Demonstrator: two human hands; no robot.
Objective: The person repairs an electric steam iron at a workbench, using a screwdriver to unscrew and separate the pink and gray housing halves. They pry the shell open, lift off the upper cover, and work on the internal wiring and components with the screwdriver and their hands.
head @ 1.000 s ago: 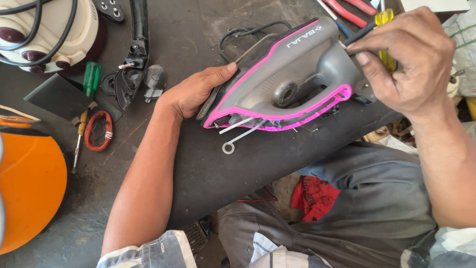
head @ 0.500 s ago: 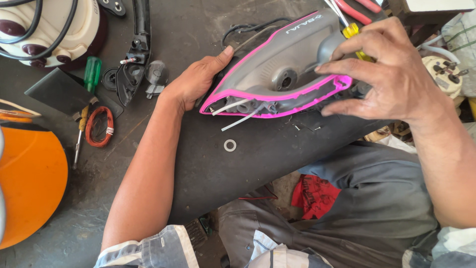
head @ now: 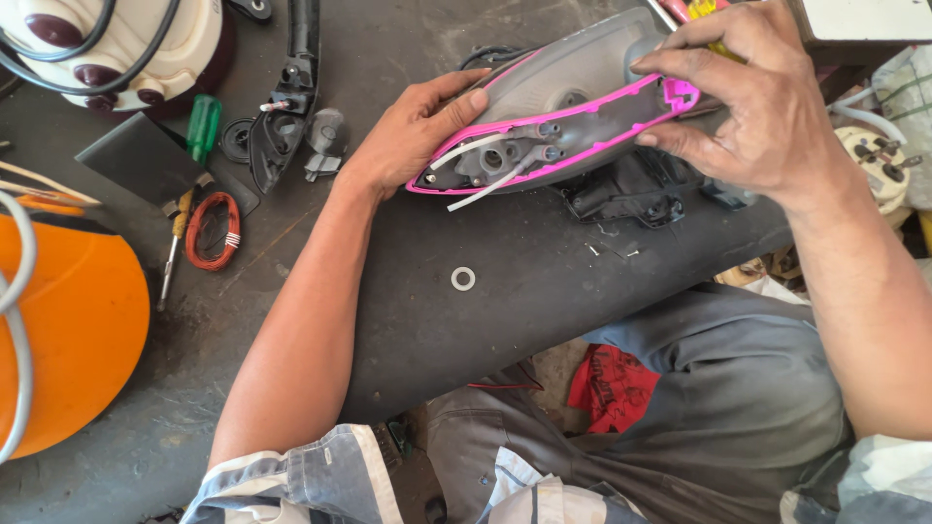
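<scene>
No screen or sign shows in this view, and nothing carries a label that can be made out. The one thing that may be a package is a pale box [head: 864, 19] at the top right corner, cut off by the frame; only its plain whitish face shows. A red cloth [head: 612, 386] near the lap bears dark print, too small to tell.

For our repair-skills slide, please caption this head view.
Left hand and right hand hold a grey-and-pink iron housing over a dark workbench, washer lying nearby.
</scene>
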